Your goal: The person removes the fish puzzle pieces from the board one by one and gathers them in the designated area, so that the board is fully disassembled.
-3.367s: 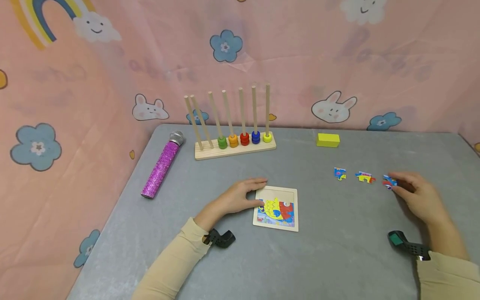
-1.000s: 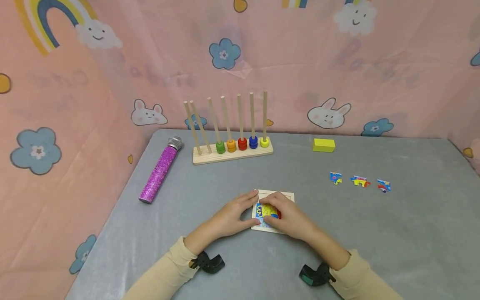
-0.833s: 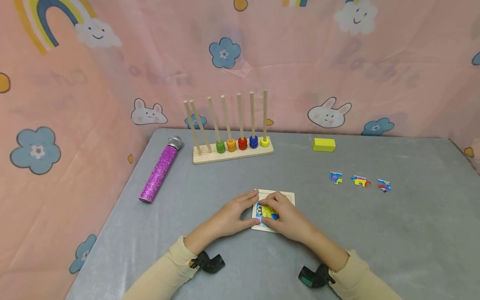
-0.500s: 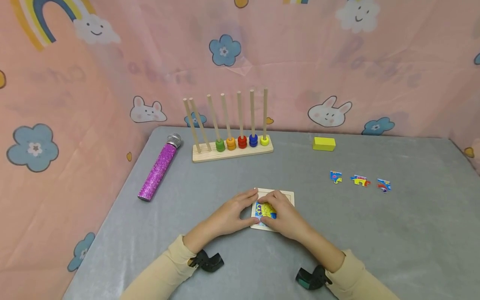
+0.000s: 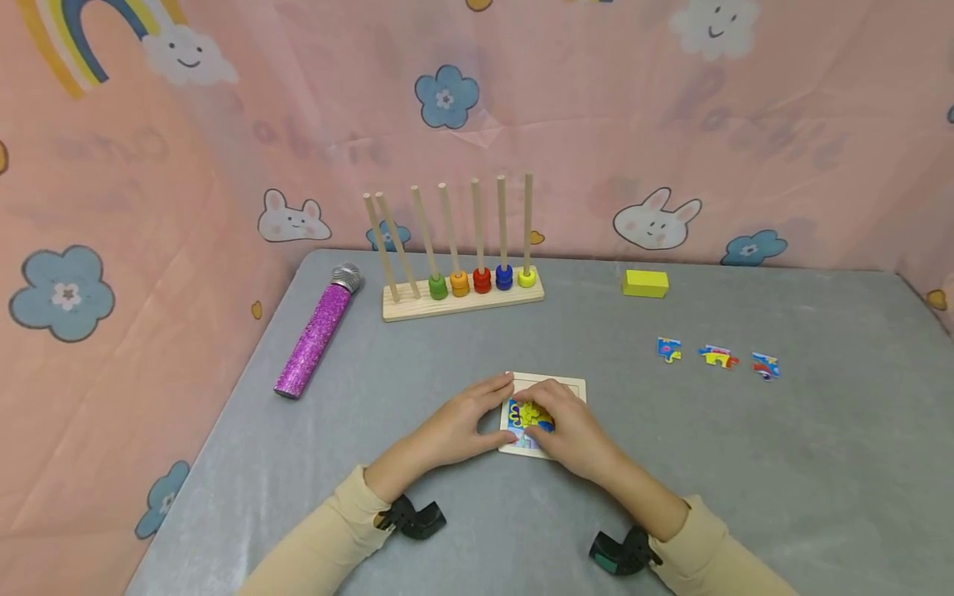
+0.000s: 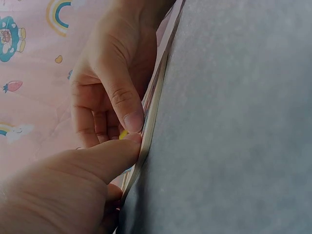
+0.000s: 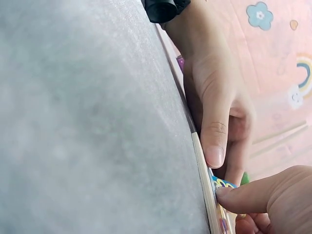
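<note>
A square wooden jigsaw board [image 5: 570, 385] lies on the table, its picture a yellow fish on blue. My left hand [image 5: 458, 426] holds the board's left side, fingers at the upper left corner and thumb lower down. My right hand [image 5: 574, 434] is over the board, thumb and curled fingers pinching at a yellow puzzle piece [image 5: 532, 415]. That hand hides the right part of the picture. In the right wrist view, a blue and yellow piece [image 7: 223, 182] shows near both thumbs. Three loose puzzle pieces lie in a row to the right, the middle one [image 5: 719, 357] mostly yellow.
A wooden peg stand [image 5: 465, 304] with coloured rings stands at the back. A glittery purple microphone [image 5: 316, 335] lies at the left, and a yellow block [image 5: 645, 284] at the back right. A pink printed cloth [image 5: 551, 99] hangs behind the grey table [image 5: 447, 546].
My right hand has left the rightmost loose piece and come left onto the board. The left hand stays at the board's left side. Over the last second both hands have barely moved.
</note>
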Tool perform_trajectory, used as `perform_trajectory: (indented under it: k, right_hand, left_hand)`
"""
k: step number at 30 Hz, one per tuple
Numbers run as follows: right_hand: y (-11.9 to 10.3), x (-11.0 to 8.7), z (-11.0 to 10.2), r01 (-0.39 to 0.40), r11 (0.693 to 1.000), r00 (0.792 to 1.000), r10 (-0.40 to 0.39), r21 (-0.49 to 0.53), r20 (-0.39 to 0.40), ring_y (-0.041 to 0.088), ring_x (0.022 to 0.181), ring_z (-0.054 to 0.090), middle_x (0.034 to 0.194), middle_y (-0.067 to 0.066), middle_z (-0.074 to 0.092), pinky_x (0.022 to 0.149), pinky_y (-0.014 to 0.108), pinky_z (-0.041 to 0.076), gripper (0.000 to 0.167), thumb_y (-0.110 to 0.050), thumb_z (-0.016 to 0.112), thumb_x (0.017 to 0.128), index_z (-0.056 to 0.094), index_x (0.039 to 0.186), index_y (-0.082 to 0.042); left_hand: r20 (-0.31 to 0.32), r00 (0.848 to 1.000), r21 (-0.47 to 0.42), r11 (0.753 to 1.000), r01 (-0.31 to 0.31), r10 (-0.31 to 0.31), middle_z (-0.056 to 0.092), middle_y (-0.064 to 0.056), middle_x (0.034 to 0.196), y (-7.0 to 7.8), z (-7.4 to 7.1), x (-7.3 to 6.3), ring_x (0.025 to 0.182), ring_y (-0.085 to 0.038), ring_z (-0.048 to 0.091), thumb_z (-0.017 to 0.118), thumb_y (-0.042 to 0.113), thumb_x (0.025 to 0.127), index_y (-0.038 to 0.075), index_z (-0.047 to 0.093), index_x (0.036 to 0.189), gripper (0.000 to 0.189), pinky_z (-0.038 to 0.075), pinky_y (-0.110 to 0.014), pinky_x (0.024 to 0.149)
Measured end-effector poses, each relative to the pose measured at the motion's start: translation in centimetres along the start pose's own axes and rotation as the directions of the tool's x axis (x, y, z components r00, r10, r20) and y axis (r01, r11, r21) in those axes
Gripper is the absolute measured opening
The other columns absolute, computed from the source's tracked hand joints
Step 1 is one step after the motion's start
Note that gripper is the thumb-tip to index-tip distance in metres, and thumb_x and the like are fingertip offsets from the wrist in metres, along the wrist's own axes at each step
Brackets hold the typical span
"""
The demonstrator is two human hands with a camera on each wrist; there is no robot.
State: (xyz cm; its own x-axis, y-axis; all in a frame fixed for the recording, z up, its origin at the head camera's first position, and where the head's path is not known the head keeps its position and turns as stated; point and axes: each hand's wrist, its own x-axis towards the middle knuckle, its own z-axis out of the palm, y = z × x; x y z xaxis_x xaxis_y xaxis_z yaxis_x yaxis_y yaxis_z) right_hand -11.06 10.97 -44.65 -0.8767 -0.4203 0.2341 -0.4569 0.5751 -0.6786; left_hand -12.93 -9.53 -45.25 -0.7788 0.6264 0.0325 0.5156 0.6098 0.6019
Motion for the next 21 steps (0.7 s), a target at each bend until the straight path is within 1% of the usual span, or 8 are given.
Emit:
perform_trajectory:
  k: [3,7,10,14,16,18,21]
  right_hand:
    - [0.1,0.0,-0.1,0.019,1.0,1.0,-0.019,-0.01,-0.008,0.019,0.102,0.058,0.108,0.003,0.061,0.088,0.04,0.05,0.039,0.001,0.075,0.075,0.066,0.113,-0.006]
    - [0.1,0.0,-0.3,0.005,1.0,1.0,-0.005,-0.006,0.006,0.018,0.103,0.058,0.108,0.003,0.062,0.089,0.039,0.051,0.038,-0.002,0.074,0.078,0.067,0.115,-0.006]
    - [0.2,0.0,-0.4,0.003,1.0,1.0,-0.003,0.002,0.006,0.017,0.098,0.058,0.108,0.004,0.062,0.084,0.036,0.052,0.036,-0.003,0.073,0.079,0.067,0.114,-0.006]
    - [0.4,0.3,-1.0,-0.007,0.999,1.0,0.007,0.032,0.0,0.014,0.089,0.055,0.107,0.005,0.062,0.076,0.03,0.049,0.033,-0.004,0.072,0.081,0.066,0.114,-0.006]
    - [0.6,0.4,-1.5,-0.033,0.997,0.999,0.032,0.066,0.013,0.015,0.087,0.053,0.108,0.005,0.062,0.074,0.029,0.049,0.033,-0.004,0.071,0.082,0.066,0.115,-0.007]
    - [0.9,0.5,-2.0,-0.062,0.993,0.998,0.06,0.097,0.033,0.016,0.09,0.055,0.109,0.007,0.061,0.076,0.028,0.051,0.033,-0.004,0.07,0.084,0.065,0.116,-0.006]
    - [1.4,0.4,-2.9,-0.099,0.985,0.994,0.09,0.142,0.066,0.02,0.094,0.056,0.111,0.009,0.06,0.078,0.031,0.055,0.032,-0.003,0.068,0.085,0.064,0.117,-0.004]
  left_hand:
    - [0.002,1.0,0.002,1.0,-0.001,0.001,0.032,-0.003,0.154,0.0,0.0,0.0,0.142,-0.02,0.029,0.067,0.037,0.088,0.005,0.039,0.144,0.07,0.032,-0.038,0.113]
    - [0.002,1.0,0.004,1.0,-0.005,0.005,0.032,-0.004,0.154,0.0,0.0,0.1,0.142,-0.02,0.03,0.067,0.037,0.088,0.004,0.039,0.144,0.071,0.032,-0.038,0.113]
    - [0.002,1.0,0.002,1.0,-0.007,0.007,0.032,-0.004,0.154,0.1,-0.1,0.1,0.142,-0.02,0.03,0.067,0.037,0.088,0.005,0.039,0.144,0.071,0.032,-0.039,0.113]
    - [0.0,1.0,0.003,1.0,-0.006,0.006,0.032,-0.004,0.154,0.1,-0.1,0.0,0.141,-0.021,0.03,0.068,0.036,0.087,0.005,0.039,0.144,0.071,0.032,-0.039,0.113]
    - [-0.001,1.0,0.006,1.0,-0.006,0.006,0.033,-0.004,0.153,0.1,-0.1,0.0,0.141,-0.022,0.031,0.068,0.036,0.087,0.005,0.04,0.144,0.07,0.032,-0.039,0.113]
    - [0.001,1.0,0.011,1.0,-0.005,0.005,0.033,-0.004,0.153,0.1,-0.1,0.0,0.141,-0.021,0.031,0.067,0.036,0.088,0.005,0.04,0.144,0.07,0.032,-0.039,0.113]
    - [0.008,1.0,0.017,1.0,-0.002,0.002,0.032,-0.003,0.154,0.1,-0.1,0.0,0.142,-0.021,0.03,0.067,0.037,0.088,0.005,0.039,0.144,0.07,0.032,-0.038,0.113]
